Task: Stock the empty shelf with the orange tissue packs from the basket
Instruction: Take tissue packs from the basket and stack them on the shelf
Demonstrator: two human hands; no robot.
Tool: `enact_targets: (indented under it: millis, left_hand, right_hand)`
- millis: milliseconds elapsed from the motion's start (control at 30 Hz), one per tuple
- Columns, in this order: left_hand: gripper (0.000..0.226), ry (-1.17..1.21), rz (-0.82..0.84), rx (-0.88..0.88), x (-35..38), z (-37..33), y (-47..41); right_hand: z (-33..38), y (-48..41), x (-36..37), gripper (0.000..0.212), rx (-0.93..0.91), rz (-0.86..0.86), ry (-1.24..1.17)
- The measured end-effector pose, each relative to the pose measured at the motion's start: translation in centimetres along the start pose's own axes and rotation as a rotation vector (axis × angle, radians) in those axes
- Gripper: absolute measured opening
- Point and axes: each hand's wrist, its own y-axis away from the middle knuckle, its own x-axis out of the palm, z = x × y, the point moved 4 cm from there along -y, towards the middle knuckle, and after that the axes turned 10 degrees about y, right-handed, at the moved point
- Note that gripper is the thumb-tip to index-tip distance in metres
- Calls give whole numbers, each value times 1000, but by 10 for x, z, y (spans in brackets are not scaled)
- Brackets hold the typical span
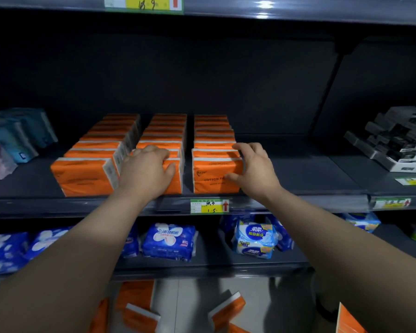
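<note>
While orange tissue packs (215, 175) fill three rows, left hand (145, 168), right hand (253, 168) fingers spread on fronts.

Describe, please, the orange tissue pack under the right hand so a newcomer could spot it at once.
On the middle shelf, three rows of orange packs run front to back. Take the right-hand row, above the yellow price tag. It is the front pack, the only one touched by the right hand.
</note>
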Motion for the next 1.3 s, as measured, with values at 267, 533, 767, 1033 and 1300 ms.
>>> enact_targets:
  millis: [267, 533, 767, 1033, 1300]
  left_hand:
    - [37, 1, 51, 110, -2, -55, 25]
    - [39, 41, 137, 237, 28, -149, 73]
    - [36, 72, 234, 392, 65, -245, 117]
    - [36, 84, 443, 520, 141, -340, 170]
    - [47, 33, 895, 557, 277, -355, 208]
  right_hand:
    - [-29, 41, -51, 63, -34, 19, 147]
    - [-93, 125, -110, 61, 41, 88, 253]
    - [-182, 222, -151, 58, 269, 207, 262]
    - [-278, 306, -158, 59, 536, 381, 283]
    - [-342, 326, -120, 58, 636, 467, 205]
